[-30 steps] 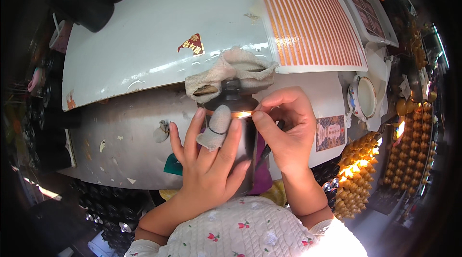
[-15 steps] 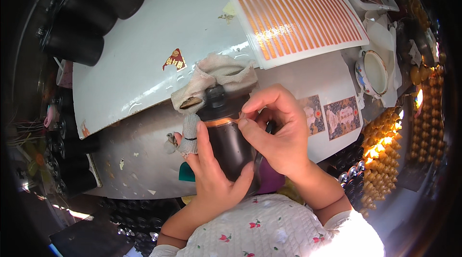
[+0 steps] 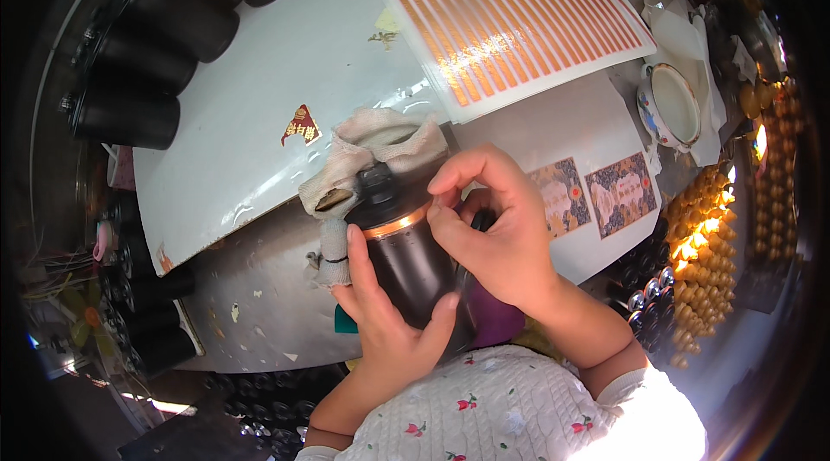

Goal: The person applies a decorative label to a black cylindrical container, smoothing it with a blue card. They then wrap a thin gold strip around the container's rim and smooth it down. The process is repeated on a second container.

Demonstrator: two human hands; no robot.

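Note:
A dark lidded pot [image 3: 411, 275] with a black knob [image 3: 376, 184] on top leans against a crumpled greyish cloth [image 3: 389, 133]. Around its upper edge, just below the lid, runs a shiny copper-coloured strip [image 3: 399, 224]. My left hand [image 3: 385, 331] cradles the pot from the left and below, and one of its fingers wears a grey cloth wrap [image 3: 335, 252]. With thumb and forefinger pinched together, my right hand [image 3: 501, 236] is at the strip's right end; the fingertips cover that end. A dark handle partly shows behind the right hand.
Sheets of copper stripes [image 3: 510, 20] lie on the white board [image 3: 233, 133]. Two patterned labels [image 3: 618, 193] are at the right, near a floral enamel bowl [image 3: 673, 108]. Large black pots [image 3: 130, 107] line the far left; rows of gold lids [image 3: 705, 262] stand at right.
The whole view has shifted and turned slightly. The copper strip's right end, earlier lifted slightly toward my right fingertips, now appears closer along the rim. Both hands keep their places on the pot.

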